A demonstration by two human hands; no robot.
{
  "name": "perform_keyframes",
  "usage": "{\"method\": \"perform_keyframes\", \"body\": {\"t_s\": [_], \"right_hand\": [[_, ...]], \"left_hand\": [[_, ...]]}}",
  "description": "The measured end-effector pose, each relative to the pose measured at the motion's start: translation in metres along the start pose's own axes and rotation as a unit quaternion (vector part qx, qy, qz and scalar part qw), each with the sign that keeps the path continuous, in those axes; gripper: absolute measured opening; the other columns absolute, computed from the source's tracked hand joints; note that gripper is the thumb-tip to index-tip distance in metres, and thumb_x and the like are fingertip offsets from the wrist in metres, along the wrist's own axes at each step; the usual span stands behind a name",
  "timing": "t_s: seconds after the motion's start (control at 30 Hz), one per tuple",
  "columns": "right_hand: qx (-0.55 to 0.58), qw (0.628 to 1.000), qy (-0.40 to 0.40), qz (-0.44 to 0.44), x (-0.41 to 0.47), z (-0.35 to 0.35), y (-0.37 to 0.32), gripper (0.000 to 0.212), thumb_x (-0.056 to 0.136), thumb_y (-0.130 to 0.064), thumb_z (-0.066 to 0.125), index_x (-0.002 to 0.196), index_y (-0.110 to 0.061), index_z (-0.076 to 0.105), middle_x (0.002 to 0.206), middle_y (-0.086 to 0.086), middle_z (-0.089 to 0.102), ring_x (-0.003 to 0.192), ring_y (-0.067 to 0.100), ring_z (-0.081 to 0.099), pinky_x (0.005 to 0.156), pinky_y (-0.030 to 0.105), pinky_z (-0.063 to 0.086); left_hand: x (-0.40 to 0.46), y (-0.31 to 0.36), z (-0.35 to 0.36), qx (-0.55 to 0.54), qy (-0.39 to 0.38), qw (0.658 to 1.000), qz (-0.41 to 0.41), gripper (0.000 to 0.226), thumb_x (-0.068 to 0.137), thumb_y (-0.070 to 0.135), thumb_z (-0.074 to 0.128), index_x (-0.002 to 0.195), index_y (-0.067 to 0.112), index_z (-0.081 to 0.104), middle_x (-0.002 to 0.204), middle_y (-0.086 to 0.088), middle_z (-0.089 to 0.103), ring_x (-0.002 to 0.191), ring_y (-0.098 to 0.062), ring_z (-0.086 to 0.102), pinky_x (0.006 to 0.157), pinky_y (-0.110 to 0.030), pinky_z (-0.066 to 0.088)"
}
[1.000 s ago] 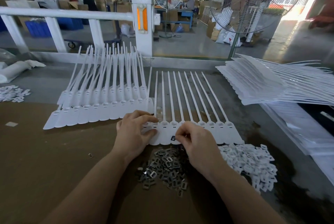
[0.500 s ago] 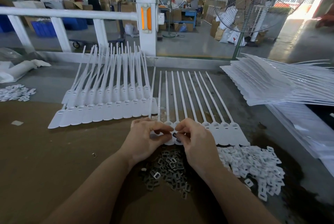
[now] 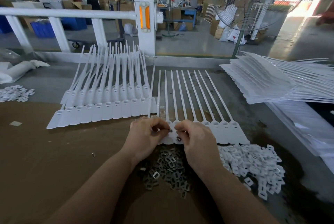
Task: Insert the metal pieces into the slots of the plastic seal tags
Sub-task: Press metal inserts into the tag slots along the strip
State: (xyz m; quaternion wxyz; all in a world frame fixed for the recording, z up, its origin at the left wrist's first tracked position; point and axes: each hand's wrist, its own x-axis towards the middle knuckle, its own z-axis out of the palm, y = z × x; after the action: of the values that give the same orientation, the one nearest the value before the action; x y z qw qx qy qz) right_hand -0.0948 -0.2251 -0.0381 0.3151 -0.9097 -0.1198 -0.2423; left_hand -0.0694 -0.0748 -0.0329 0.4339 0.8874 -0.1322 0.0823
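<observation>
Both hands work over a strip of joined white plastic seal tags lying flat on the brown table, its straps fanning away toward the white railing; the left hand has its fingers curled, thumb and forefinger pinching a small dark metal piece at the head of one tag, while the right hand is curled too and holds a second metal piece just below it (whether either piece already sits in a slot cannot be told, since the fingers cover the slots there); the leftmost tag heads of the strip are hidden beneath the two hands. A loose pile of grey metal pieces lies between the wrists, partly covered by the right forearm; just beside it on the right spreads a heap of small white plastic caps. Left of the strip, overlapping rows of seal tags lie stacked, their straps crossing so that a count is not possible; a tall stack of tag strips on the right is cut off by the frame edge. One stray metal piece lies alone on the table at the left; beyond the railing a floor fan stands.
</observation>
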Motion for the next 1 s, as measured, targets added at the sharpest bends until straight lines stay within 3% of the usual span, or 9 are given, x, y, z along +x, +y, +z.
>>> {"method": "perform_keyframes", "body": {"t_s": [0.13, 0.27, 0.37, 0.5, 0.7, 0.77, 0.87, 1.0], "right_hand": [[-0.076, 0.997, 0.005, -0.009, -0.001, 0.001, 0.003, 0.02, 0.078, 0.002, 0.068, 0.09, -0.014, 0.071, 0.083, -0.002, 0.07, 0.081, 0.019, 0.063, 0.076, 0.029, 0.036], [-0.054, 0.998, -0.038, -0.008, 0.001, 0.003, 0.003, 0.016, 0.085, -0.01, 0.062, 0.096, -0.017, 0.072, 0.096, -0.002, 0.069, 0.093, 0.02, 0.059, 0.081, 0.03, 0.031], [-0.034, 0.999, -0.039, -0.003, 0.003, 0.004, 0.002, 0.01, 0.084, -0.015, 0.065, 0.09, -0.018, 0.072, 0.092, -0.004, 0.069, 0.09, 0.019, 0.058, 0.079, 0.029, 0.029], [-0.026, 0.999, -0.037, 0.004, 0.004, 0.003, 0.003, 0.005, 0.082, -0.015, 0.067, 0.082, -0.02, 0.069, 0.085, -0.008, 0.067, 0.085, 0.015, 0.058, 0.076, 0.028, 0.026], [-0.031, 0.998, -0.046, 0.003, 0.004, 0.005, 0.002, 0.005, 0.089, -0.019, 0.058, 0.087, -0.019, 0.062, 0.088, -0.008, 0.063, 0.087, 0.012, 0.053, 0.074, 0.024, 0.021], [-0.033, 0.998, -0.048, 0.005, 0.003, 0.005, 0.001, 0.006, 0.089, -0.02, 0.057, 0.088, -0.019, 0.063, 0.089, -0.009, 0.063, 0.088, 0.011, 0.053, 0.076, 0.024, 0.022], [-0.054, 0.998, -0.024, 0.009, 0.002, 0.004, 0.001, 0.008, 0.085, -0.011, 0.062, 0.082, -0.019, 0.063, 0.084, -0.008, 0.064, 0.083, 0.013, 0.055, 0.074, 0.025, 0.023], [-0.131, 0.991, 0.011, -0.006, 0.0, 0.001, 0.002, 0.019, 0.073, -0.001, 0.073, 0.082, -0.017, 0.069, 0.078, -0.005, 0.068, 0.077, 0.017, 0.062, 0.075, 0.029, 0.031]], "left_hand": [[0.0, -0.001, 0.0, 0.009, -0.002, 1.0, -0.01, 0.027, 0.081, 0.02, 0.07, 0.072, 0.044, 0.06, 0.075, 0.024, 0.061, 0.085, -0.006, 0.056, 0.095, -0.046, 0.04], [0.001, -0.005, 0.0, -0.025, -0.011, 1.0, -0.013, 0.014, 0.082, 0.018, 0.07, 0.082, 0.032, 0.07, 0.081, 0.017, 0.068, 0.082, -0.003, 0.061, 0.092, -0.04, 0.045], [0.001, -0.007, 0.0, -0.036, -0.02, 0.999, -0.01, 0.011, 0.083, 0.016, 0.07, 0.086, 0.027, 0.071, 0.083, 0.014, 0.069, 0.084, -0.004, 0.063, 0.089, -0.038, 0.048], [0.0, -0.006, 0.0, -0.022, -0.031, 0.999, 0.003, 0.013, 0.083, 0.021, 0.069, 0.086, 0.034, 0.07, 0.083, 0.018, 0.069, 0.086, -0.002, 0.062, 0.099, -0.048, 0.039], [-0.002, 0.0, 0.0, -0.027, -0.042, 0.999, 0.012, 0.015, 0.077, 0.029, 0.071, 0.079, 0.042, 0.066, 0.08, 0.023, 0.067, 0.081, -0.006, 0.06, 0.095, -0.048, 0.04], [-0.002, -0.003, 0.001, -0.031, -0.045, 0.998, 0.011, 0.02, 0.079, 0.021, 0.073, 0.079, 0.039, 0.067, 0.078, 0.022, 0.067, 0.079, -0.005, 0.06, 0.093, -0.04, 0.043], [0.0, -0.006, 0.001, -0.039, -0.014, 0.999, -0.001, 0.022, 0.081, 0.015, 0.071, 0.08, 0.037, 0.068, 0.079, 0.02, 0.068, 0.081, 0.002, 0.06, 0.076, -0.009, 0.042], [0.001, -0.011, 0.001, -0.048, 0.026, 0.998, -0.038, 0.023, 0.084, 0.016, 0.069, 0.08, 0.038, 0.067, 0.085, 0.02, 0.067, 0.081, 0.01, 0.057, 0.07, -0.003, 0.04]]}}
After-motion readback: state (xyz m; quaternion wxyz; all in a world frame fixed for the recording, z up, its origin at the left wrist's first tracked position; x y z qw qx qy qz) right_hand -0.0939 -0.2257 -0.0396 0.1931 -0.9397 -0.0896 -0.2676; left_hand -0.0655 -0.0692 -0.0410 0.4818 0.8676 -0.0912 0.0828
